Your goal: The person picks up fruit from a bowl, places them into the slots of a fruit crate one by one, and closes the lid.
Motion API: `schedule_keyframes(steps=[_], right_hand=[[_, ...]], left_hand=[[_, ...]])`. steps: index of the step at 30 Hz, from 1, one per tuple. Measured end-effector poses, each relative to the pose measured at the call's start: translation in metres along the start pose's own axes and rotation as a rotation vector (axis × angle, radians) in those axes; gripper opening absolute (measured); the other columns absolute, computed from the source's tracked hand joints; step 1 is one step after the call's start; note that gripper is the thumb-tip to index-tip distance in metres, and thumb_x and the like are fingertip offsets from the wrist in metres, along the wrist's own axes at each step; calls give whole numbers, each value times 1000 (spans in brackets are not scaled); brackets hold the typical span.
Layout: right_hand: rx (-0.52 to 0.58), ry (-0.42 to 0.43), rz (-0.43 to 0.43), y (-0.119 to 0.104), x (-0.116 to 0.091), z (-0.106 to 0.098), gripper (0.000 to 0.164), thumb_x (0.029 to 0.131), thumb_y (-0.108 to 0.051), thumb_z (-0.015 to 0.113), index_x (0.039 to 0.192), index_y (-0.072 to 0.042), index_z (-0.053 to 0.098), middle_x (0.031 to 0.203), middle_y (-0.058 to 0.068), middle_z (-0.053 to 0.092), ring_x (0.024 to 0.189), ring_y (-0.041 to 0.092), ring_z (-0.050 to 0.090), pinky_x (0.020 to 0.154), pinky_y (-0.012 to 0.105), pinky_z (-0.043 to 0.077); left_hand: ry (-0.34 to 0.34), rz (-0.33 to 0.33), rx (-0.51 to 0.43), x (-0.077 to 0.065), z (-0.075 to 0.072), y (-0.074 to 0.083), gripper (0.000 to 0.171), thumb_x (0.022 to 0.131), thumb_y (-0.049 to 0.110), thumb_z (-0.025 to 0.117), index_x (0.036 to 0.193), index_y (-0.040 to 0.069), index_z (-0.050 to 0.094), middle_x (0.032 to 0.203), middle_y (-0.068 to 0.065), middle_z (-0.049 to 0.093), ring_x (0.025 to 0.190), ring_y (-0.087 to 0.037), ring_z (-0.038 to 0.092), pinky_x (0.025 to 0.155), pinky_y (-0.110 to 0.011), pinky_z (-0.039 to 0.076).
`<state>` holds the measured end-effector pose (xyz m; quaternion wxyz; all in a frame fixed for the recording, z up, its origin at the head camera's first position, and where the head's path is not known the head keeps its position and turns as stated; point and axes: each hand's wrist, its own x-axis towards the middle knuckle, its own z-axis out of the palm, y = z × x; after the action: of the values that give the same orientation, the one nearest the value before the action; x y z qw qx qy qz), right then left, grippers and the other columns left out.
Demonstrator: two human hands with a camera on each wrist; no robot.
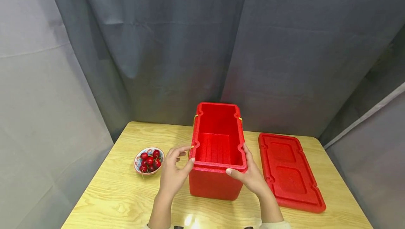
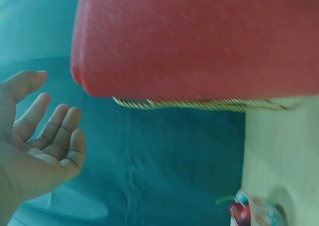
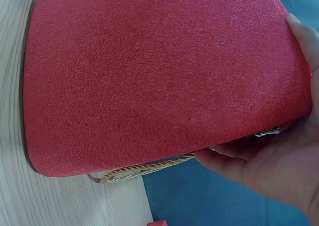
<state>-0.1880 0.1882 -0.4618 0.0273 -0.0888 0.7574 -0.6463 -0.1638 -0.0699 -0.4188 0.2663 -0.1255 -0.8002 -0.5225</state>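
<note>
A red foam box [image 1: 218, 183] stands on the table with its top uncovered, its ribbed inner floor showing. Yellow rope handles run along its sides; in the left wrist view one rope [image 2: 199, 105] lies under the box's edge. My left hand [image 1: 173, 174] is by the near left corner, fingers spread and loosely bent; the left wrist view shows a gap between that hand [image 2: 47, 151] and the box. At the near right corner my right hand [image 1: 251, 174] grips the box, thumb on the front rim. Its fingers reach along the side by the rope in the right wrist view.
Left of the box sits a small patterned bowl [image 1: 136, 164] of dark red cherries [image 1: 150, 160]. A red lid [image 1: 291, 172] with two recessed panels lies flat on the right of the wooden table [image 1: 107, 194]. Grey curtains [image 1: 177, 46] hang behind.
</note>
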Motion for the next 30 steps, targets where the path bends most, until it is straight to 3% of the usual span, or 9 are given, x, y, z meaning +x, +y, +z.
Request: schedule_keyframes(steps=[8, 17, 21, 30], right_hand=[[11, -7, -4, 0, 0, 0, 105, 72, -19, 79, 149, -22, 8, 141, 8, 31, 120, 34, 40, 80, 39, 50], [6, -1, -21, 0, 0, 1, 105, 72, -21, 79, 149, -23, 9, 140, 6, 32, 120, 32, 41, 80, 40, 50], [12, -2, -26, 1, -1, 1, 105, 71, -20, 79, 149, -23, 8, 140, 6, 32, 119, 32, 41, 80, 40, 50], [-18, 0, -21, 1, 0, 0, 106, 70, -24, 80, 149, -23, 10, 140, 6, 33, 119, 32, 41, 79, 40, 51]], left_hand=[[70, -20, 96, -8, -14, -31, 37, 70, 3, 78, 105, 12, 68, 101, -1, 63, 88, -24, 60, 69, -43, 47], [95, -120, 205, -18, -32, -80, 38, 69, 4, 80, 104, 6, 67, 99, -8, 61, 86, -21, 59, 70, -38, 48], [103, -197, 182, -21, -41, -98, 38, 70, 6, 80, 106, 7, 67, 101, -9, 60, 88, -22, 59, 69, -36, 52], [125, -316, 192, -26, -50, -140, 39, 70, 7, 80, 106, 2, 66, 104, -18, 62, 91, -35, 61, 74, -49, 50]])
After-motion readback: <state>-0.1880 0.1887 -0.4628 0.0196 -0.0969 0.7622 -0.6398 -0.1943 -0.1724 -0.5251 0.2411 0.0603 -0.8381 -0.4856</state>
